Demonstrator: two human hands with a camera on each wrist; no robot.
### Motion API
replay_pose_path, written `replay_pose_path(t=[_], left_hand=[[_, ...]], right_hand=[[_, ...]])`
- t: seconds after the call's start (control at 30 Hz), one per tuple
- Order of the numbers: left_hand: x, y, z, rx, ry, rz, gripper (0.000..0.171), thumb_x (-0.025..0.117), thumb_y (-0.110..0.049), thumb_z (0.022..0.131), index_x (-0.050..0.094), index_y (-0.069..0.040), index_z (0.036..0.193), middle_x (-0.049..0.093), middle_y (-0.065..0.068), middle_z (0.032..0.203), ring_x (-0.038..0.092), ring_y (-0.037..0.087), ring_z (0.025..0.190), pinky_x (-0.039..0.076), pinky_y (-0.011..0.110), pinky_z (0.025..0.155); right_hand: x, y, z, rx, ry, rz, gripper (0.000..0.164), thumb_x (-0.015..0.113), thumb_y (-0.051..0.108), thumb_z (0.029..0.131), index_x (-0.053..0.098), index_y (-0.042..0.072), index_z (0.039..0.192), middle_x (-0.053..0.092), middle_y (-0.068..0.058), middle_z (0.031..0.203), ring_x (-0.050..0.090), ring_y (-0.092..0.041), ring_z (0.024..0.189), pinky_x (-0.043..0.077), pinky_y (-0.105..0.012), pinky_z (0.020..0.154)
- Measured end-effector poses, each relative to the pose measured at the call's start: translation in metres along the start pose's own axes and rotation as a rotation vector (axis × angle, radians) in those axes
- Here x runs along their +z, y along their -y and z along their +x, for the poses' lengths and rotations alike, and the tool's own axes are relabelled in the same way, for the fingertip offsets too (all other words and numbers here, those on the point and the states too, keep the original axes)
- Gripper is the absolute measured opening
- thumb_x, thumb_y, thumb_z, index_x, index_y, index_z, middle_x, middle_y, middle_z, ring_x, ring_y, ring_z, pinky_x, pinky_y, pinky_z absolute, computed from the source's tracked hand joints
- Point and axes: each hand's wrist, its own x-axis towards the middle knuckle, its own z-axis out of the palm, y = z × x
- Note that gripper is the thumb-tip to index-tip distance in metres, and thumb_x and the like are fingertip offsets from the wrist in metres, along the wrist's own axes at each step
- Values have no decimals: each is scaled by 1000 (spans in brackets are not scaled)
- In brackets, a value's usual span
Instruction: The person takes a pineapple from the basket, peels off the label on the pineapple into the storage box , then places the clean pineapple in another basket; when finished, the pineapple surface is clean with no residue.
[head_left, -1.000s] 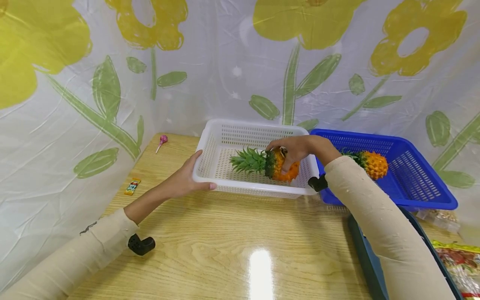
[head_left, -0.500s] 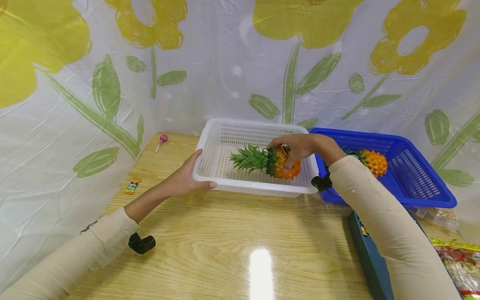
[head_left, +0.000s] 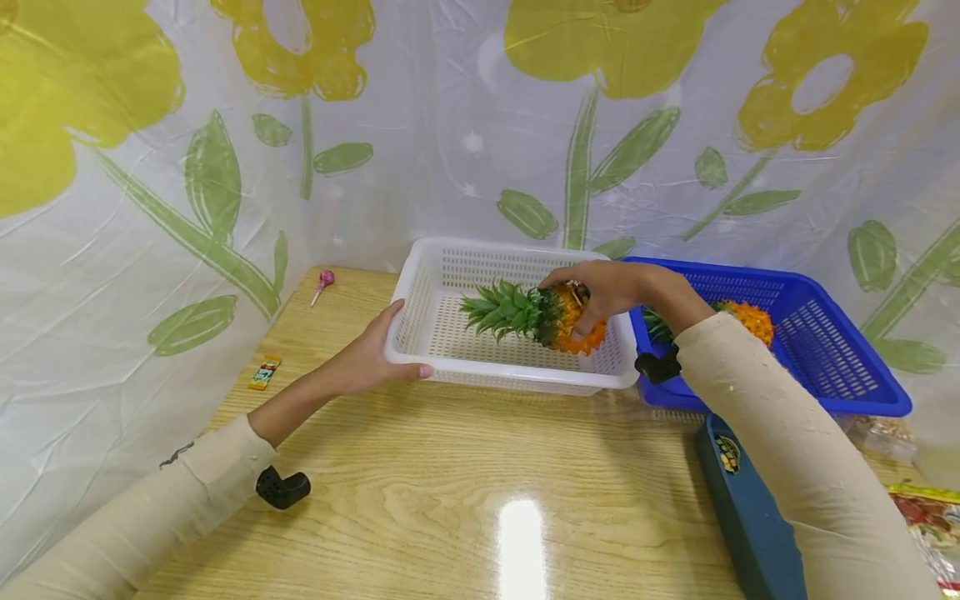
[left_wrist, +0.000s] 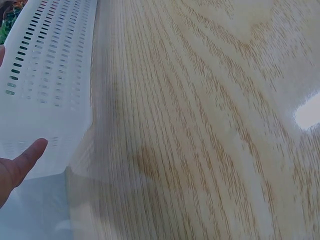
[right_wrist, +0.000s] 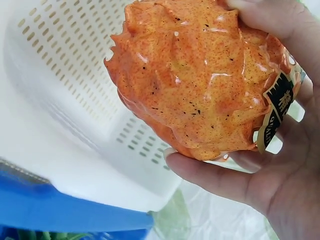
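In the head view, my right hand [head_left: 603,287] grips a pineapple [head_left: 557,329] by its orange body from above, with the leafy crown pointing left. The fruit is over the inside of a white plastic basket [head_left: 517,377]. Seen from the right wrist, thumb and fingers wrap round the pineapple's spiky base [right_wrist: 195,85], and a black-and-gold label [right_wrist: 275,110] faces the palm. My left hand [head_left: 367,358] holds the basket's near left corner, thumb along the front and fingers at the left side. That thumb [left_wrist: 30,157] lies against the white wall in the left wrist view.
A blue basket [head_left: 840,358] stands right of the white one, with another pineapple [head_left: 750,321] partly behind my sleeve. In front is a dark teal bin [head_left: 738,500]. A lollipop [head_left: 326,278] and a small wrapped candy [head_left: 264,372] lie left; a snack bag [head_left: 930,508] sits far right.
My right hand and the pineapple have shifted slightly right and up in the head view. The right forearm has moved right, uncovering more of the teal bin. The left hand stays put.
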Motion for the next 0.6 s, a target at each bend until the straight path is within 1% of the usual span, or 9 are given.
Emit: replay_pose_path(t=[0.07, 0.3, 0.43, 0.53, 0.6], left_hand=[[0, -1, 0, -2, -1, 2, 107, 83, -16, 83, 9, -13, 160, 38, 25, 147, 49, 48, 128, 49, 50, 97], [1, -4, -1, -11, -4, 15, 108, 82, -17, 83, 7, -13, 161, 34, 26, 150, 47, 48, 129, 47, 52, 99], [1, -4, 0, 7, 1, 4, 107, 82, -16, 83, 9, -13, 160, 37, 23, 149, 48, 49, 129, 48, 53, 99], [1, -3, 0, 11, 2, 6, 107, 82, -15, 83, 9, -12, 160, 39, 23, 148, 48, 49, 129, 47, 54, 100], [1, -3, 0, 7, 2, 11, 107, 83, -16, 83, 9, -13, 160, 38, 23, 148, 48, 49, 129, 46, 55, 101]], right_hand=[[-1, 1, -4, -14, -12, -5, 90, 86, 22, 81, 36, 19, 156, 31, -14, 161, 33, -38, 145, 39, -57, 109], [-3, 8, -18, -53, -55, -19, 91, 86, 26, 80, 37, 18, 156, 34, -15, 159, 40, -38, 141, 42, -57, 107], [-2, 14, -28, -86, -63, 1, 88, 86, 26, 81, 38, 17, 155, 36, -14, 158, 41, -40, 140, 42, -58, 107], [-1, 17, -35, -102, -77, 14, 88, 86, 28, 81, 39, 18, 155, 40, -12, 155, 45, -39, 137, 44, -56, 105], [1, 18, -39, -112, -89, 19, 88, 86, 28, 80, 40, 19, 154, 42, -12, 154, 49, -37, 134, 46, -54, 102]])
